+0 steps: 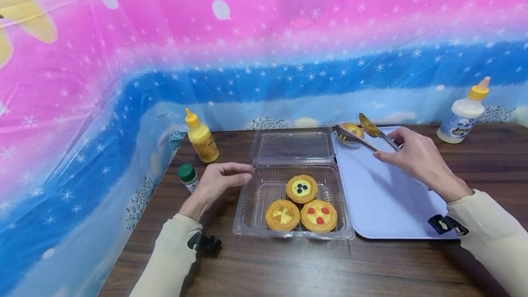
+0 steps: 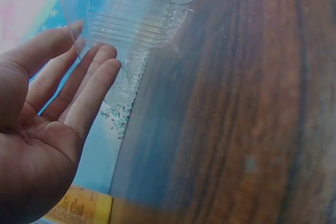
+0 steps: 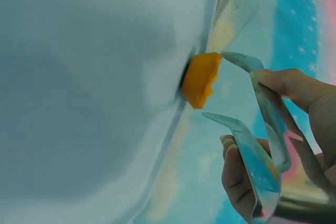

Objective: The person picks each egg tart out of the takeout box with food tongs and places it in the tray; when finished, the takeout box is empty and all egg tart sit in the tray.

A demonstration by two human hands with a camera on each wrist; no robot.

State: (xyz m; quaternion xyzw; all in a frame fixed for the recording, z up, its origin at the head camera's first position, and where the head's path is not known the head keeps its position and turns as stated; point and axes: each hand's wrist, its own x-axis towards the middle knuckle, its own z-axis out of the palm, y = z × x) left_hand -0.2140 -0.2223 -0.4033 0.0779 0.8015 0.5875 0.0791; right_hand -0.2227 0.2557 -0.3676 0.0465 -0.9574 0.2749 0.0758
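Observation:
My right hand (image 1: 418, 152) grips metal tongs (image 3: 262, 129), their two arms spread around a tart (image 3: 200, 80) at the far left corner of the pale tray (image 1: 387, 205). Space remains between the lower tip and the tart; whether the upper tip touches it I cannot tell. My left hand (image 1: 216, 180) is at the left rim of a clear hinged container (image 1: 255, 196), its fingers extended and fairly straight. Inside the container sit a blueberry-topped tart (image 1: 302, 189), a tart with yellow-brown wedges (image 1: 283, 216) and a tart with red pieces (image 1: 319, 216). The container's lid (image 1: 292, 145) lies back.
A yellow squeeze bottle (image 1: 203, 139) and a green-capped shaker (image 1: 188, 175) stand left of the container. At the back right is a white bottle with a yellow cap (image 1: 462, 116). A printed cloth (image 1: 264, 54) hangs behind the wooden table (image 1: 264, 269).

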